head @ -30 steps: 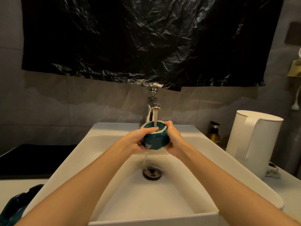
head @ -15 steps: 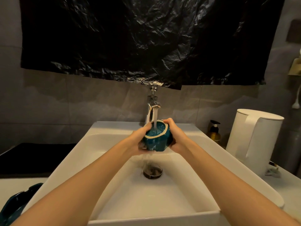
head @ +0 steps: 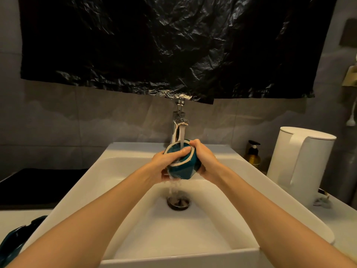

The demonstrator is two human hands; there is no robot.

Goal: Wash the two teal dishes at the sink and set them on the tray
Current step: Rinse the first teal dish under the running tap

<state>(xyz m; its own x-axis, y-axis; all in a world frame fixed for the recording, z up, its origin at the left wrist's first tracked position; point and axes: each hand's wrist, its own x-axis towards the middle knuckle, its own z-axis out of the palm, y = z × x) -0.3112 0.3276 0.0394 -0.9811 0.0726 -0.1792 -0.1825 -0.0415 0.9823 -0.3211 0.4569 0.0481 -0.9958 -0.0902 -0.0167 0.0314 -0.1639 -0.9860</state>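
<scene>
The left hand (head: 164, 164) and right hand (head: 205, 161) both grasp one teal dish (head: 182, 168) under the tap (head: 178, 120), above the sink (head: 116, 171). The other dish (head: 16, 237), apparently unwashed, lies at lower left; neither is set down yet.

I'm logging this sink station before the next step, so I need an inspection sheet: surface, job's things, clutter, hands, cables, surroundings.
Surface: white sink, wet; water runs from the tap to the drain.
Job's things: teal cup held tilted under the stream; second teal dish on the counter at left, partly out of frame; dark tray behind it.
Clutter: white kettle and soap bottle, right of the sink.
Hands: left hand holds the cup, fingers inside its rim; right hand grips its other side.
Cables: white cord hanging at the far right.
Surroundings: black plastic sheet over grey wall tiles.
</scene>
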